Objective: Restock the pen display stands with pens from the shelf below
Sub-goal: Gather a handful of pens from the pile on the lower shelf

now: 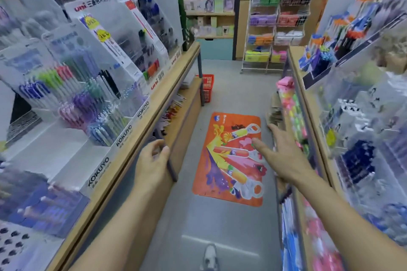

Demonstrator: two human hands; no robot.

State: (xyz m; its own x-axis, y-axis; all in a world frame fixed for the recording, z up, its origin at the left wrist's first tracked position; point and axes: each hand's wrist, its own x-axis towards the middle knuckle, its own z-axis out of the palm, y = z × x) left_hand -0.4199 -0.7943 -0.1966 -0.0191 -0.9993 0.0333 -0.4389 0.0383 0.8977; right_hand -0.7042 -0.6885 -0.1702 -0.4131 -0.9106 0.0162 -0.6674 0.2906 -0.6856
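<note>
Filling the left shelf's (154, 103) top edge, the pen display stands (123, 132) hold coloured pens (72, 97), with more on the lower shelf (187, 103) beneath. The left hand (152, 160) curls round a thin dark bar (172, 171) at that lower shelf's front edge — the right hand (284, 156), fingers spread and empty, hovers beside the right shelf's (308, 99) edge.

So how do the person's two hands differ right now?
The left hand has its fingers curled round a dark slim bar by the left wooden shelf edge; the right hand holds nothing. The left hand is bunched; the right hand has straight, spread fingers. The left hand sits close to its shelf; the right hand hovers above the orange floor mat. Both are bare.
</note>
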